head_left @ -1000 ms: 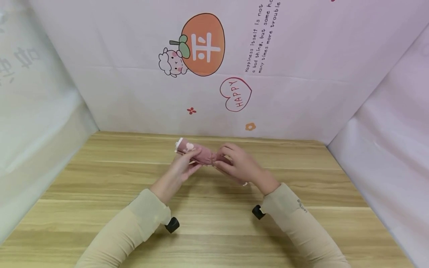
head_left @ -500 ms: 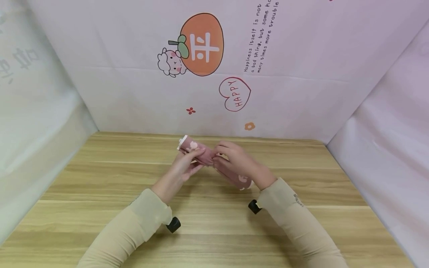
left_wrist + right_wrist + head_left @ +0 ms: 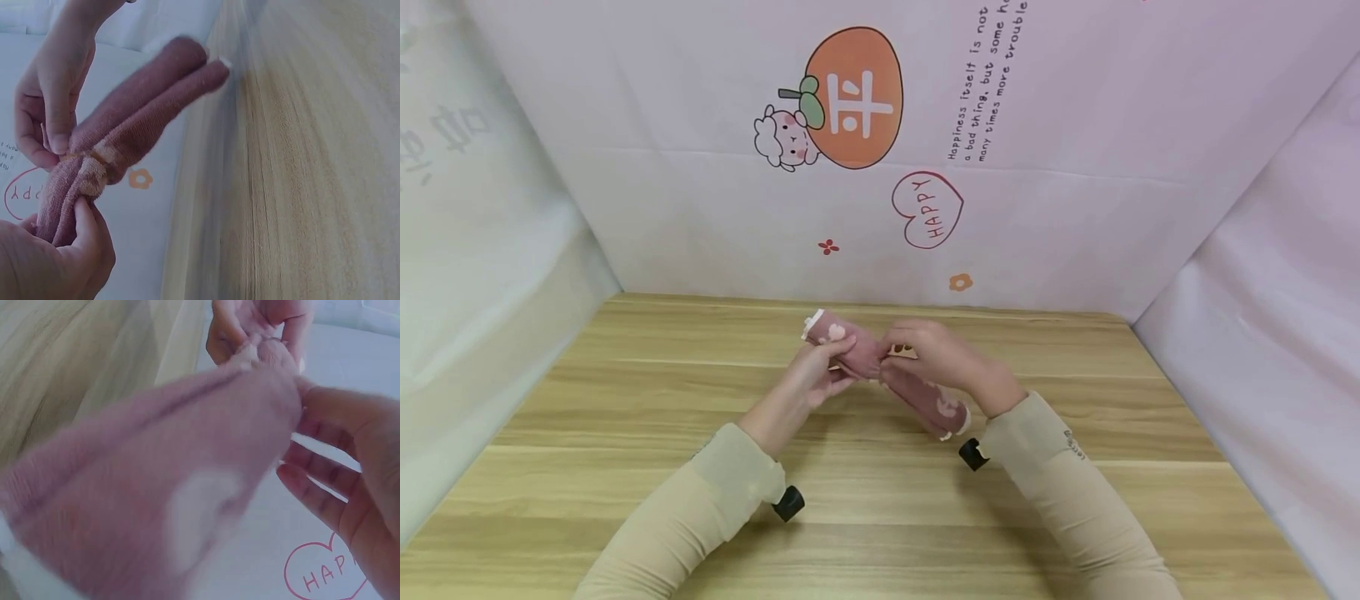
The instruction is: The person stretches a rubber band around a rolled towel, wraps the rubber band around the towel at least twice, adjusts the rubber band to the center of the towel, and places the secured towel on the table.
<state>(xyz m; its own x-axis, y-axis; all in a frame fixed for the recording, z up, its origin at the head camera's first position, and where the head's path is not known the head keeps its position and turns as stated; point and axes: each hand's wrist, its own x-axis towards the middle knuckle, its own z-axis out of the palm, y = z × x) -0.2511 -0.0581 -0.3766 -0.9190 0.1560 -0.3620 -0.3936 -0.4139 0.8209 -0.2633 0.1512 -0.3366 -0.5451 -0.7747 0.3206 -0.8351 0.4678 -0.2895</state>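
A pink towel [image 3: 864, 353] with white trim and pale patterned patches is gathered tight at its middle, its two ends spread apart. My left hand [image 3: 805, 377] grips the left half, thumb on top and fingers beneath. At the gathered middle my right hand [image 3: 943, 358] pinches a thin orange-brown rubber band [image 3: 103, 155] that crosses the towel. The right half of the towel [image 3: 144, 481] slants down below the right hand in the head view. In the left wrist view, that half shows as two rolled lengths with white tips. Part of the band is hidden behind fingers.
A wood-grain table [image 3: 865, 533] lies under both hands. Behind it stands a white printed backdrop [image 3: 700, 225], with white cloth sides at left and right. Small black devices [image 3: 788, 503] sit at both sleeve cuffs.
The towel's right half has swung down and out from under the right hand, showing more of it. Both hands stay nearly in place, the right fingers still at the middle.
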